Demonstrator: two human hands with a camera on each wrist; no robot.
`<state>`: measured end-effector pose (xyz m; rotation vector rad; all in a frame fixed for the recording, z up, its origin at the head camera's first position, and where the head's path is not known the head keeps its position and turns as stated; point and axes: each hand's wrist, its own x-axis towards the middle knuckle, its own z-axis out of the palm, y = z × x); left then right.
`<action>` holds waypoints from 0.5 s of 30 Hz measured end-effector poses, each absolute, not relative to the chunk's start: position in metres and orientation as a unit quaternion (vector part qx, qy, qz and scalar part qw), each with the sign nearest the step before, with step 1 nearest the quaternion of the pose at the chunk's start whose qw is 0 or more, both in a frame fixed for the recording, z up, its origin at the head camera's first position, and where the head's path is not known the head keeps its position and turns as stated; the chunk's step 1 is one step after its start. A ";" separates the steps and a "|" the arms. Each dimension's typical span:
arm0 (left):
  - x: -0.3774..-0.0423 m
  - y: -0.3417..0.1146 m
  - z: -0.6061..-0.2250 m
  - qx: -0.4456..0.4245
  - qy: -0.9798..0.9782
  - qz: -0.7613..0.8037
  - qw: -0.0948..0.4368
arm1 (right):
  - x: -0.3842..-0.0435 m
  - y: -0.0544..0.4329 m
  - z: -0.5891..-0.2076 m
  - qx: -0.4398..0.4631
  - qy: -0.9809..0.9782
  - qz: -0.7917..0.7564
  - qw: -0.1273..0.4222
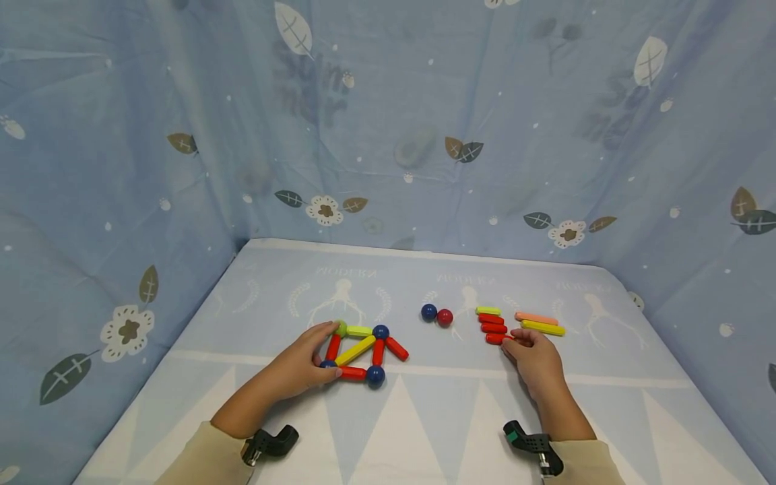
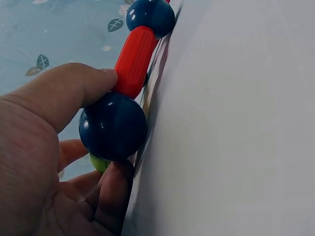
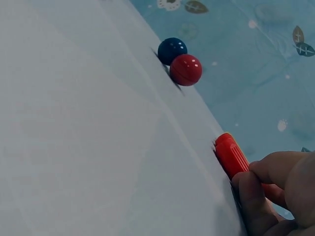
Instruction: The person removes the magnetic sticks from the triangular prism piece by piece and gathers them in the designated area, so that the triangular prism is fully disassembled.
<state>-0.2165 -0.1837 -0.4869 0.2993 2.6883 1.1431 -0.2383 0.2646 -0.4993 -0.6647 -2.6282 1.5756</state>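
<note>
A flat frame of magnetic rods and balls lies on the table at centre left, with a yellow diagonal rod (image 1: 355,351) across it. My left hand (image 1: 294,367) holds its left side, the thumb on a red rod (image 2: 134,63) beside a blue ball (image 2: 113,126). The fingers reach round toward a green ball (image 1: 341,329). From the far right blue ball (image 1: 380,331) another red rod (image 1: 397,348) sticks out. On the right, my right hand (image 1: 538,362) pinches the end of a red rod (image 3: 230,155), the nearest in a row of short rods.
A loose blue ball (image 1: 428,312) and a red ball (image 1: 444,318) sit together between the hands. Beyond the right hand lie an orange rod (image 1: 536,318) and a yellow rod (image 1: 543,328). A short lime rod (image 1: 488,310) tops the red row. Patterned cloth (image 1: 388,135) hangs behind the table.
</note>
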 end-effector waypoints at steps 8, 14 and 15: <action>-0.215 -0.183 -0.485 0.102 0.910 0.389 0.101 | -0.234 0.257 -0.493 -0.228 -0.848 0.477 0.040; -0.214 -0.182 -0.485 0.102 0.912 0.385 0.099 | -0.229 0.240 -0.477 -0.182 -0.844 0.503 0.043; -0.214 -0.182 -0.485 0.100 0.913 0.383 0.099 | -0.228 0.235 -0.475 -0.171 -0.842 0.511 0.033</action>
